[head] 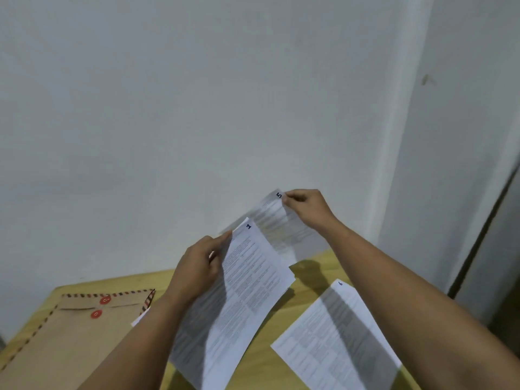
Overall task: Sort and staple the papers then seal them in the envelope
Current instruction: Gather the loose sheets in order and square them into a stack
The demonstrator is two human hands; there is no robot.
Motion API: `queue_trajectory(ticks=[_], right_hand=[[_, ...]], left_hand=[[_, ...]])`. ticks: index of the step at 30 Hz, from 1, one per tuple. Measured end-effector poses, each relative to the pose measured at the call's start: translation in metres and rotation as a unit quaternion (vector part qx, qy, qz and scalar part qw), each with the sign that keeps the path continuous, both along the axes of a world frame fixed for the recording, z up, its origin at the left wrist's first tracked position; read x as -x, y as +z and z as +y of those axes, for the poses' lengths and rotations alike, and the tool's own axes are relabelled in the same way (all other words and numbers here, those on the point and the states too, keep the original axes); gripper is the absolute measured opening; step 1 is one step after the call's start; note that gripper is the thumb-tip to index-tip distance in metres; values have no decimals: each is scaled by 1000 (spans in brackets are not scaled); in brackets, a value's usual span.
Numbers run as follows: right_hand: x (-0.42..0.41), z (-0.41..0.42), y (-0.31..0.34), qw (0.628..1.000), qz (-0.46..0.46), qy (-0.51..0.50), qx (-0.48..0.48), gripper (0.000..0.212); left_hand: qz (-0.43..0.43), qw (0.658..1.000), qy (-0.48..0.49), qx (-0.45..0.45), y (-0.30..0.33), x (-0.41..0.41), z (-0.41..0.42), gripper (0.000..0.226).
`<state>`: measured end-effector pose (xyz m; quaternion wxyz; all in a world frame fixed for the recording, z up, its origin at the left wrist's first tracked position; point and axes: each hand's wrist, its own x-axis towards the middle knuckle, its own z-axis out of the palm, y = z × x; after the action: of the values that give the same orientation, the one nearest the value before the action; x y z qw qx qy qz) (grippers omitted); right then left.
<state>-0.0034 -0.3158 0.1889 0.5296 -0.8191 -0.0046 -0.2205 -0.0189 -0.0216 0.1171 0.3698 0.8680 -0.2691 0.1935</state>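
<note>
My left hand (197,266) grips a stack of printed papers (244,294) by its upper left edge; the top sheet is marked 1. My right hand (306,205) pinches the top corner of a sheet marked 5 (281,223), lifted behind and above the stack. Another printed sheet marked 6 (337,339) lies flat on the wooden table (309,266) under my right forearm. A brown envelope (64,342) with striped edges and two red string discs lies on the table at the left. No stapler is in view.
A white wall rises right behind the table's far edge. A small white paper corner (139,319) pokes out beside the envelope, under my left forearm. A dark door frame (484,235) stands at the far right.
</note>
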Motion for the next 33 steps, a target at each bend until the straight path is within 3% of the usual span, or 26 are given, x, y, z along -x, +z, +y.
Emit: queue_trajectory(ticks=[6, 13, 19, 33], right_hand=[[39, 28, 32, 995, 49, 92, 10, 19], [69, 50, 50, 980, 106, 150, -80, 18], [85, 57, 65, 960, 131, 196, -149, 26], [99, 68, 71, 950, 156, 234, -137, 27]], left_hand=[[-51, 998, -17, 9, 44, 30, 7, 62], [-107, 993, -38, 42, 83, 61, 16, 64], [-81, 995, -29, 50, 97, 72, 24, 58], [-38, 996, -17, 77, 92, 68, 32, 52]])
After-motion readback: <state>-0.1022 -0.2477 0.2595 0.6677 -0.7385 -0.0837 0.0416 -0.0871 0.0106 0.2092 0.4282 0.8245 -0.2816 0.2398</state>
